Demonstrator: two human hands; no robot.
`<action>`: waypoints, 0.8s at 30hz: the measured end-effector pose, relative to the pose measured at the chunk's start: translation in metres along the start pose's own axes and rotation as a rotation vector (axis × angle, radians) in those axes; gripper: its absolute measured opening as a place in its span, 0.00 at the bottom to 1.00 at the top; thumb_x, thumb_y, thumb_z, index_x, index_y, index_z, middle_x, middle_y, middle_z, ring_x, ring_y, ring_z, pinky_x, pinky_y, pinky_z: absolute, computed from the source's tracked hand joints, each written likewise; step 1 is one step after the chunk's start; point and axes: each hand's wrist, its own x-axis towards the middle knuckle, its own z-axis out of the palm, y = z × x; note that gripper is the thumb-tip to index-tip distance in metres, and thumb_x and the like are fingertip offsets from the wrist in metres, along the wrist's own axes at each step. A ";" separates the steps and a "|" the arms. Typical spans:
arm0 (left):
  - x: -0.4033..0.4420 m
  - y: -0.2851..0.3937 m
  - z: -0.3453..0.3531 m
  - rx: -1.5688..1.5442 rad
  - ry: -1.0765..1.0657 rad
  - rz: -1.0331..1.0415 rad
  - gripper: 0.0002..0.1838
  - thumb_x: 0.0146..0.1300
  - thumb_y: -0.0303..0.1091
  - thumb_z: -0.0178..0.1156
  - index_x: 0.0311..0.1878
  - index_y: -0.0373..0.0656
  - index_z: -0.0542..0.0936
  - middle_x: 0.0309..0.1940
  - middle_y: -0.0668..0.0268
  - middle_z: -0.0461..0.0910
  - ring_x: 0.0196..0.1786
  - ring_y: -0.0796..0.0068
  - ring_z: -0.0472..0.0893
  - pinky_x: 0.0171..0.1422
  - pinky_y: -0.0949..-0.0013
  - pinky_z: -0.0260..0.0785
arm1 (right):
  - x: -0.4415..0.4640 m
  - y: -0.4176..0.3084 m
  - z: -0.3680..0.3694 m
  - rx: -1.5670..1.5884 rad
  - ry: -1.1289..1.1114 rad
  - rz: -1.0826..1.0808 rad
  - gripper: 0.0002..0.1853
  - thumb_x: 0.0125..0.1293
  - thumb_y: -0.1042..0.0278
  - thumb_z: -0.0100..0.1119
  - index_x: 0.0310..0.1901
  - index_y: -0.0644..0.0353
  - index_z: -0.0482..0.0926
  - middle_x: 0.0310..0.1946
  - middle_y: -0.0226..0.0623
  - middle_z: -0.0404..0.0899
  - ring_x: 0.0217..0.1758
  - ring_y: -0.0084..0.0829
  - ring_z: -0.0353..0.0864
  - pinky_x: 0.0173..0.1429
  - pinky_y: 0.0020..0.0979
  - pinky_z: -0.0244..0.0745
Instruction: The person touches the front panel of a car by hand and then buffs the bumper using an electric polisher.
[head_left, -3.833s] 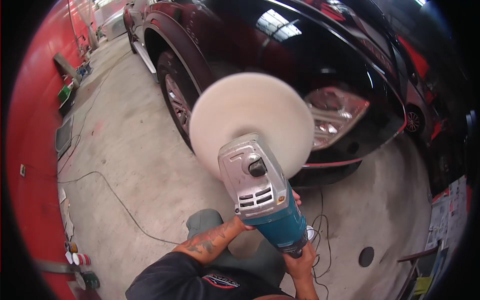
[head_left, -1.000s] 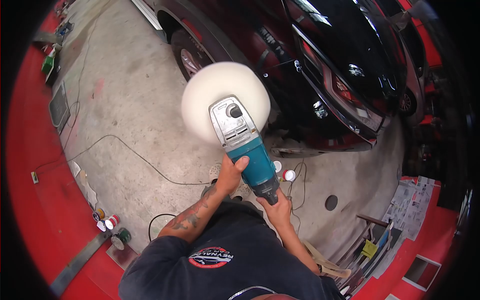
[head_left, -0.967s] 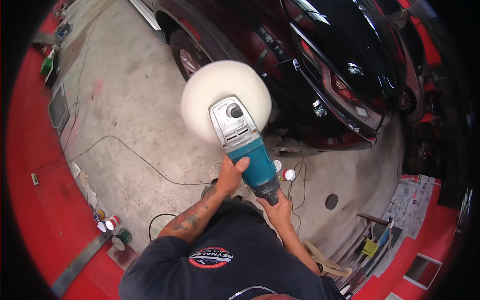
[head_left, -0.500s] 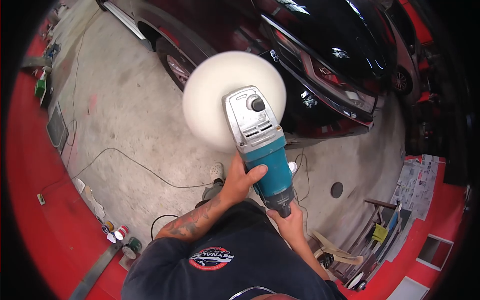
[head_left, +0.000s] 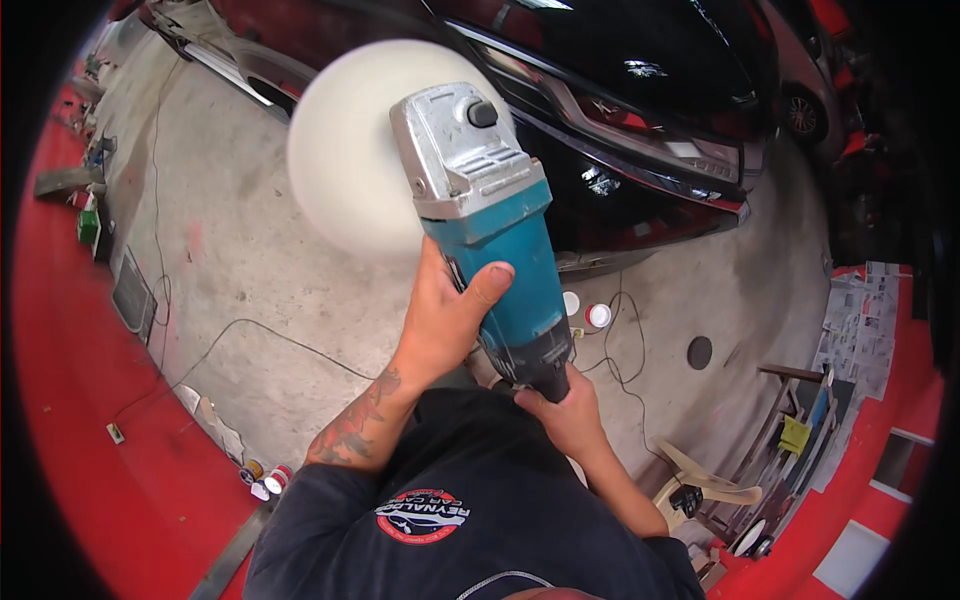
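I saw the left hand [head_left: 440,318] gripping the teal polisher [head_left: 515,245] and the right hand [head_left: 570,412] clasping its dark rear end [head_left: 535,362], the pale pad [head_left: 345,150] beside the black car [head_left: 585,65], though whether touching I couldn't tell.

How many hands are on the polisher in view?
2. The left hand grips the polisher midway along, from its left side; the right hand holds its rear end. The tool hides part of both; no other hand shows.
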 end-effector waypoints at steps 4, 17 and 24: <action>-0.022 -0.008 0.013 -0.125 -0.064 -0.101 0.41 0.68 0.54 0.64 0.71 0.36 0.58 0.60 0.58 0.74 0.60 0.70 0.76 0.65 0.65 0.70 | -0.033 -0.009 -0.017 -0.090 0.036 0.146 0.26 0.56 0.63 0.76 0.55 0.63 0.79 0.42 0.37 0.87 0.46 0.28 0.83 0.54 0.31 0.76; -0.023 -0.005 0.015 -0.158 -0.108 -0.147 0.42 0.69 0.51 0.64 0.73 0.36 0.55 0.61 0.56 0.73 0.62 0.68 0.75 0.67 0.63 0.68 | -0.045 -0.010 -0.023 -0.140 0.016 0.089 0.32 0.56 0.56 0.78 0.58 0.64 0.76 0.45 0.44 0.87 0.50 0.35 0.87 0.56 0.34 0.77; 0.000 0.013 0.002 0.096 0.022 -0.019 0.41 0.69 0.64 0.58 0.66 0.35 0.67 0.54 0.61 0.79 0.55 0.74 0.78 0.62 0.69 0.71 | -0.009 -0.008 -0.007 -0.037 -0.042 -0.027 0.35 0.59 0.50 0.76 0.60 0.65 0.75 0.47 0.44 0.87 0.53 0.34 0.85 0.59 0.34 0.75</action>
